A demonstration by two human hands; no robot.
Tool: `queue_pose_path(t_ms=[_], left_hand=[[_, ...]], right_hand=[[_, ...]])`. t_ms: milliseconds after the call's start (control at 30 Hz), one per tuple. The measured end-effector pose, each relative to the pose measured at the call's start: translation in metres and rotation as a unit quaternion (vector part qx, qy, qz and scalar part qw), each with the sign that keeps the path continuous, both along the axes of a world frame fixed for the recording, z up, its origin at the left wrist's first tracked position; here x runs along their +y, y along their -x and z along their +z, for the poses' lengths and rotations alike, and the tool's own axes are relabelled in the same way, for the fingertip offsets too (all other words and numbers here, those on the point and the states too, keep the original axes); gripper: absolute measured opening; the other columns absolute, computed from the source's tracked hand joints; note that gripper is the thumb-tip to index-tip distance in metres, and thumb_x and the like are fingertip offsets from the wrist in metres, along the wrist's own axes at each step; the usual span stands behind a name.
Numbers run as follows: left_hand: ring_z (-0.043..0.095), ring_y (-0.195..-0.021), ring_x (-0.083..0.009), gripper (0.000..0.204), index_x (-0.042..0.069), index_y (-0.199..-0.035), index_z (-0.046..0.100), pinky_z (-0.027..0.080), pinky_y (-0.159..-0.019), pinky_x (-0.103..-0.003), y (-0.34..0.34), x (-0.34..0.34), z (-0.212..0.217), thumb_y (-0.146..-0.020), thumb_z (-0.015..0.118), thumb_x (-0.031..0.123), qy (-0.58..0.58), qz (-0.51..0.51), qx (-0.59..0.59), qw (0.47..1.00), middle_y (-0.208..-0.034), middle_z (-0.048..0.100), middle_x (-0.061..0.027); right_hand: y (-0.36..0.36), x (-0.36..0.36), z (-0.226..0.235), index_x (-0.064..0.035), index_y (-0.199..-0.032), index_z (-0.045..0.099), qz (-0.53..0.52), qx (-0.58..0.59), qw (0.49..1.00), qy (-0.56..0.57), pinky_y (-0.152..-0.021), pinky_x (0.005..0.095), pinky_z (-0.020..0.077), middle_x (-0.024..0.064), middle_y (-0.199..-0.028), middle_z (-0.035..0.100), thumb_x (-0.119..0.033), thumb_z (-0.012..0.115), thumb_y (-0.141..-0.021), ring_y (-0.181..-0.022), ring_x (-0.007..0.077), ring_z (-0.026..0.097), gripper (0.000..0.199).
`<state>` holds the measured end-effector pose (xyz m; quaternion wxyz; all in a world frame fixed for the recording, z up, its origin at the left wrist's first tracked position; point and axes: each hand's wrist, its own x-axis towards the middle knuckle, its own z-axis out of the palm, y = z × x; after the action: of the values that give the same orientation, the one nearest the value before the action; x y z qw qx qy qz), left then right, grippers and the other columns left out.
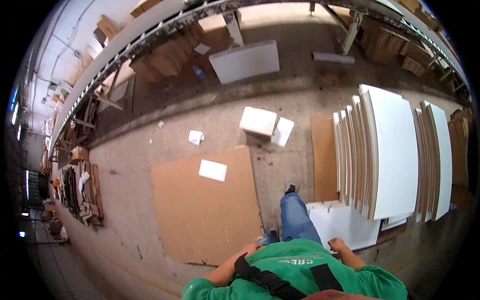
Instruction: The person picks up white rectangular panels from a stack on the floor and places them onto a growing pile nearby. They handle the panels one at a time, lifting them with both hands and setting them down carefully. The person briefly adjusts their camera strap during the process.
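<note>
the right hand is curled into a loose fist and holds nothing, and it hangs just at the near edge of a flat white panel lying on the floor, right of the person's legs. beyond that panel, further right and far, a row of white boards stands on edge, their long axes running near to far. the left hand rests by the hip, fingers folded and empty, just beside the near right corner of a large brown sheet lying on the floor. the right hand is clearly the nearer one to the white panel and boards.
</note>
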<state>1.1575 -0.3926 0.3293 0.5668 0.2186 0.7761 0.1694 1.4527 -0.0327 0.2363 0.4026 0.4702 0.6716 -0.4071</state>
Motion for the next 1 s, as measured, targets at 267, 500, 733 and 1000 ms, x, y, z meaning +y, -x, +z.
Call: queue_pose_path(t_ms=[267,500,733,1000], left_hand=[[0.063,-0.078,-0.021,0.035,0.006,-0.098,0.064,0.048,-0.068,-0.036,0.137,0.108,0.05,-0.085,0.054,0.037,-0.025,0.103,0.024,0.994,-0.079,0.064,-0.0157],[0.063,-0.077,-0.0216,0.035,0.006,-0.096,0.064,0.048,-0.068,-0.036,0.239,0.21,0.047,-0.085,0.054,0.038,-0.024,0.135,0.045,0.989,-0.078,0.064,-0.0156],[0.062,-0.076,-0.0222,0.035,0.005,-0.094,0.063,0.048,-0.067,-0.036,0.38,0.28,0.067,-0.085,0.054,0.038,-0.042,0.087,0.057,0.994,-0.078,0.064,-0.0156],[0.062,-0.075,-0.0229,0.036,0.005,-0.091,0.063,0.048,-0.067,-0.036,0.521,0.347,0.078,-0.085,0.053,0.039,-0.032,0.072,0.072,0.994,-0.077,0.063,-0.0155]], right_hand=[[0.207,0.113,-0.016,-0.0076,-0.079,0.069,0.121,0.163,0.976,-0.078,-0.075,0.0406,0.0492,0.0153,-0.081,0.066,-0.041,0.057,-0.074,-0.08,0.0314,0.063,0.035],[0.397,0.229,0.078,-0.0056,-0.082,0.066,-0.02,0.272,0.957,-0.096,-0.068,0.0409,0.0478,0.0145,-0.08,0.065,-0.034,0.054,-0.079,-0.072,0.0318,0.062,0.031],[0.429,0.271,0.044,-0.008,-0.084,0.068,0.09,0.131,0.978,-0.133,-0.074,0.0438,0.0472,0.017,-0.09,0.064,-0.035,0.054,-0.077,-0.083,0.0351,0.061,0.031],[0.48,0.317,0.061,-0.005,-0.085,0.068,0.124,0.089,0.981,-0.118,-0.077,0.0439,0.0464,0.0191,-0.089,0.064,-0.04,0.054,-0.08,-0.084,0.0356,0.061,0.038]])
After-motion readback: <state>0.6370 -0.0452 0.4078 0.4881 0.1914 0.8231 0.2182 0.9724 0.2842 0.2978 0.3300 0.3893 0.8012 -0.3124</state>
